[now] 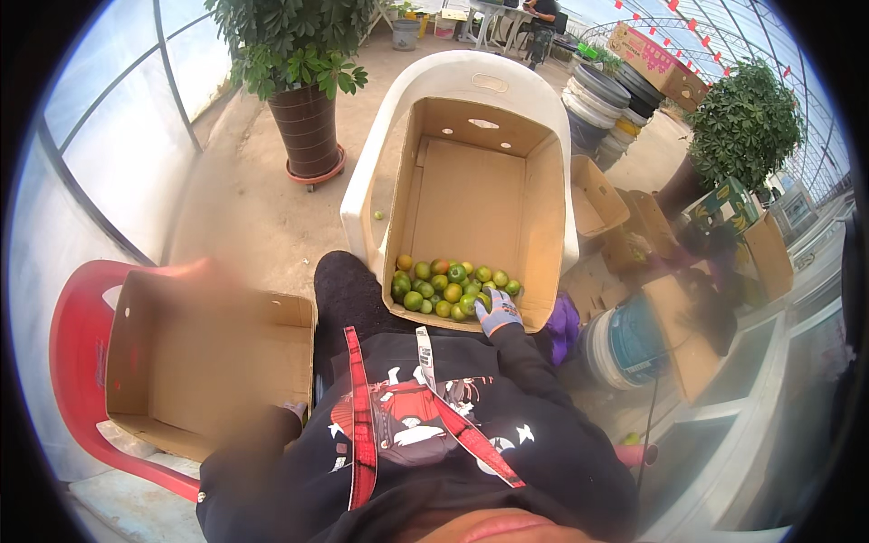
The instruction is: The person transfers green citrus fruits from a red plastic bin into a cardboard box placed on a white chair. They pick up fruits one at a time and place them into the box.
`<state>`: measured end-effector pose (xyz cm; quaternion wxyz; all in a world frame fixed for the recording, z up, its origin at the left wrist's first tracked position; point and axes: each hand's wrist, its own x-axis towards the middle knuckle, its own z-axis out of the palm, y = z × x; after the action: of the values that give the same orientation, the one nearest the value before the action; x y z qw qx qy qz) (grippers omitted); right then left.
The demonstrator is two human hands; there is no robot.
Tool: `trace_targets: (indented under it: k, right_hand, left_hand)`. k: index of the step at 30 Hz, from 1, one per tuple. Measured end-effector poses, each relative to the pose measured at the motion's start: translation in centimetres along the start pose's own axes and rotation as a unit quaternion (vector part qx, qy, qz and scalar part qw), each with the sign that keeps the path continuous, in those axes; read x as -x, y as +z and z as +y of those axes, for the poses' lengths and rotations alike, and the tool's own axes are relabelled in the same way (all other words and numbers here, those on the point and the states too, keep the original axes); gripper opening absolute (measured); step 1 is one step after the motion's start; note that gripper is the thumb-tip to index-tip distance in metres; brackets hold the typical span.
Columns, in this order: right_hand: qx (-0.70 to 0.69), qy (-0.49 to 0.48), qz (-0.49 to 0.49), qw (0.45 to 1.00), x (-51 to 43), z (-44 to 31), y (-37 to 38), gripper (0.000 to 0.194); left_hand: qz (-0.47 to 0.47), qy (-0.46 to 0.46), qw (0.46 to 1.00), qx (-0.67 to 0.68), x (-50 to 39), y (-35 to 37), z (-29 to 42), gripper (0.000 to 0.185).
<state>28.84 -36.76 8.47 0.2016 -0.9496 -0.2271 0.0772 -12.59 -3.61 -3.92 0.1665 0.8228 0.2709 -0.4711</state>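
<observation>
A cardboard box [475, 197] rests on a white plastic chair [468, 64] before me, with green and partly orange tomatoes [451, 292] gathered at its near end. My right hand [500, 311], in a grey and orange work glove, reaches over the near right corner, its fingers around a green tomato. To my left, a second cardboard box [204, 360] sits on a red plastic chair [75, 353]. My left hand [296, 409] is down at that box's near right corner, mostly hidden by the sleeve and a blur; what it holds cannot be seen.
A potted shrub [305, 129] stands on a wheeled saucer beyond. Stacked buckets [597, 102], open cardboard boxes [594, 197] and a blue-labelled bucket [628, 343] are on the right. A purple bag [562, 326] lies beside the full box. A person [542, 27] sits far back at a table.
</observation>
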Motion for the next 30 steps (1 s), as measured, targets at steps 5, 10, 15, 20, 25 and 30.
trace_targets:
  k: [5,10,15,20,25,30]
  right_hand:
    - [0.014,0.017,-0.010,1.000,0.7,-0.1,-0.3,0.060]
    - [0.021,0.021,-0.016,0.999,0.2,-0.1,0.2,0.058]
    - [0.023,0.014,0.014,1.000,0.2,0.1,0.5,0.053]
    - [0.026,0.025,-0.034,0.999,0.1,-0.3,0.1,0.060]
    - [0.021,0.013,-0.011,1.000,0.2,0.3,0.5,0.058]
    - [0.013,0.013,0.003,1.000,0.1,0.2,0.4,0.054]
  left_hand:
    - [0.016,-0.004,1.000,-0.010,-0.8,0.5,0.1,0.071]
    - [0.039,-0.012,0.999,-0.007,-1.7,0.8,-0.6,0.069]
    - [0.048,0.003,0.999,-0.022,1.1,-1.7,0.9,0.063]
    - [0.066,-0.006,0.996,-0.053,1.4,-2.7,1.4,0.064]
    - [0.123,0.006,0.992,-0.041,3.9,-6.7,3.5,0.060]
    - [0.167,0.002,0.984,0.057,2.4,-7.4,3.3,0.068]
